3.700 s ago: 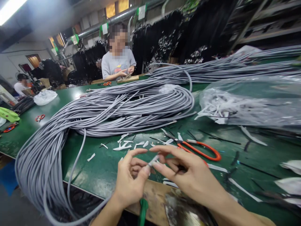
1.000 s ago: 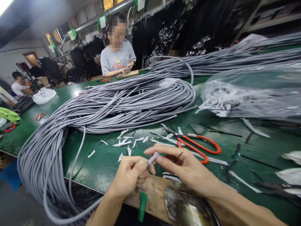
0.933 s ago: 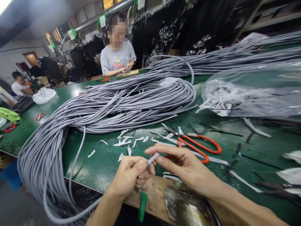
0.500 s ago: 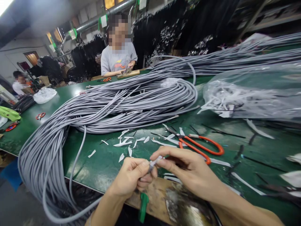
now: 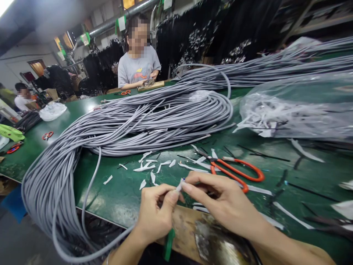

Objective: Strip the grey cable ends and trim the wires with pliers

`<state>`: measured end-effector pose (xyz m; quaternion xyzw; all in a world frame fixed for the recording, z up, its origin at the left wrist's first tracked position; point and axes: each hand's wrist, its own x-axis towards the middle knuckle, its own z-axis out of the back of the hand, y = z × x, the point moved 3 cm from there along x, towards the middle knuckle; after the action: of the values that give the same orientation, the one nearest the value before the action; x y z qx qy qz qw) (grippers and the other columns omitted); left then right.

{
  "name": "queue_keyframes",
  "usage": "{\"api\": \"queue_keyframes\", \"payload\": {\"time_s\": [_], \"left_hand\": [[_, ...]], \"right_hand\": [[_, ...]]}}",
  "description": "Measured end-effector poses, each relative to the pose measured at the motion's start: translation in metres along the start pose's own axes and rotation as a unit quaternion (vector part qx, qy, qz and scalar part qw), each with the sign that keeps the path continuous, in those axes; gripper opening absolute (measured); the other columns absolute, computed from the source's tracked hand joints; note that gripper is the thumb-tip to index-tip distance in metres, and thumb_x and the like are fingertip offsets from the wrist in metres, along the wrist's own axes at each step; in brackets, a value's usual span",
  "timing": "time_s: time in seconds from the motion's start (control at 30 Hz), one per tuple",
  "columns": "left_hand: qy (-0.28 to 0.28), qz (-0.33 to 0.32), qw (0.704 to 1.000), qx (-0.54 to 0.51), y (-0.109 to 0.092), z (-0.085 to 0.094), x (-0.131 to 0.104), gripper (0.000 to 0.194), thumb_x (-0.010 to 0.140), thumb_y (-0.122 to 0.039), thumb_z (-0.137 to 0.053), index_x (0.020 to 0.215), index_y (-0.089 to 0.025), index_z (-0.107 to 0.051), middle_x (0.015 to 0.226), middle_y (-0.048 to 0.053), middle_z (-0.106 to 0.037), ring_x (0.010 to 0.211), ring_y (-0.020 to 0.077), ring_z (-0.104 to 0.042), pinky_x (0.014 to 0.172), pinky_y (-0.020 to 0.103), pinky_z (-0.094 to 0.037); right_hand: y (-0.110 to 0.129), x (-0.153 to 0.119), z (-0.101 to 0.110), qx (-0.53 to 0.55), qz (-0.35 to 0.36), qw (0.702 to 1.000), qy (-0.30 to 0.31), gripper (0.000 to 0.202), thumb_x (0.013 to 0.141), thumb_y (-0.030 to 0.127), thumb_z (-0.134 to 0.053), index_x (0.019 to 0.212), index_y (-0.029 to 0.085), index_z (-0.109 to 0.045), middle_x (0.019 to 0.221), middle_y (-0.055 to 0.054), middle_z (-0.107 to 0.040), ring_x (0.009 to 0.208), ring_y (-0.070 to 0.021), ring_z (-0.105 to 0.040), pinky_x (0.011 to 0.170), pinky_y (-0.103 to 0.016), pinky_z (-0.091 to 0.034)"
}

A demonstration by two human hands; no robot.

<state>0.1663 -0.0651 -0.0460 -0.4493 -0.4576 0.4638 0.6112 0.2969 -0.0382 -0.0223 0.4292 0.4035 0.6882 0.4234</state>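
Note:
Between my hands is a small whitish wrapped piece (image 5: 179,185), perhaps a cable end, with a tiny blue tip. My left hand (image 5: 157,211) pinches its lower part, thumb on top. The thumb and forefinger of my right hand (image 5: 217,195) close on its upper end. A grey cable (image 5: 121,235) runs up to my left wrist; whether it joins the piece is hidden. Just beyond my right hand lie orange-handled scissors (image 5: 239,169). White scraps (image 5: 145,166) are scattered past my fingers.
A large bundle of grey cables (image 5: 132,121) spans the green table (image 5: 116,191). At right is a clear bag (image 5: 298,110) of white strips. A wooden board (image 5: 184,228) sits below my hands. Across the table a person (image 5: 139,68) works; another person (image 5: 23,99) is far left.
My left hand has turned, its back now facing up more, and the wrapped piece stands more upright with a blue tip showing. The person across has raised their head slightly.

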Motion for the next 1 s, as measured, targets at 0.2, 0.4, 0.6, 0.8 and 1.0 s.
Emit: {"api": "queue_keyframes", "payload": {"time_s": [0.2,0.4,0.6,0.8,1.0], "left_hand": [[0.002,-0.041,0.997,0.061,-0.0040,-0.0007,-0.0005,0.037,0.087,-0.032,-0.043,0.067,-0.012,-0.066,0.055,0.002,-0.056,0.048,0.0099,-0.041,0.047,0.023,-0.030],[0.003,-0.059,0.993,0.098,-0.0057,-0.0003,-0.0014,0.035,0.086,-0.029,-0.044,0.067,-0.012,-0.068,0.057,0.005,-0.064,0.049,0.0125,-0.051,0.047,0.022,-0.036],[-0.013,-0.108,0.984,0.138,-0.0072,0.0002,-0.0037,0.030,0.085,-0.021,-0.046,0.071,-0.014,-0.071,0.062,0.006,-0.068,0.052,0.0144,-0.057,0.050,0.023,-0.041],[-0.033,-0.222,0.938,0.264,-0.0066,-0.0001,-0.0051,0.026,0.085,-0.016,-0.044,0.079,-0.012,-0.070,0.060,0.007,-0.065,0.051,0.0154,-0.055,0.049,0.024,-0.042],[-0.020,-0.237,0.915,0.326,-0.0017,-0.0025,-0.0031,0.025,0.085,-0.011,-0.044,0.087,-0.014,-0.069,0.067,0.007,-0.066,0.060,0.0158,-0.059,0.054,0.023,-0.045]], "right_hand": [[-0.0016,-0.0008,0.0026,-0.051,0.034,0.998,-0.007,0.030,0.078,0.037,-0.051,0.055,0.019,-0.058,0.049,-0.001,-0.055,0.044,-0.0135,-0.047,0.041,-0.024,-0.036],[-0.0008,-0.0007,0.0028,-0.051,0.000,0.999,-0.010,0.023,0.074,0.035,-0.050,0.063,0.019,-0.063,0.055,-0.003,-0.061,0.045,-0.0147,-0.050,0.041,-0.025,-0.038],[-0.0038,-0.0008,-0.0004,-0.031,-0.029,0.999,0.033,0.029,0.077,0.043,-0.049,0.065,0.019,-0.061,0.055,-0.002,-0.057,0.048,-0.0144,-0.049,0.042,-0.024,-0.037],[-0.0050,-0.0030,-0.0029,-0.085,-0.014,0.995,0.053,0.023,0.081,0.035,-0.041,0.062,0.021,-0.044,0.049,0.004,-0.038,0.045,-0.0108,-0.034,0.041,-0.023,-0.027],[-0.0036,0.0007,-0.0013,-0.126,-0.028,0.991,0.043,0.025,0.078,0.036,-0.038,0.056,0.024,-0.035,0.044,0.007,-0.028,0.041,-0.0105,-0.026,0.040,-0.024,-0.020]]}}
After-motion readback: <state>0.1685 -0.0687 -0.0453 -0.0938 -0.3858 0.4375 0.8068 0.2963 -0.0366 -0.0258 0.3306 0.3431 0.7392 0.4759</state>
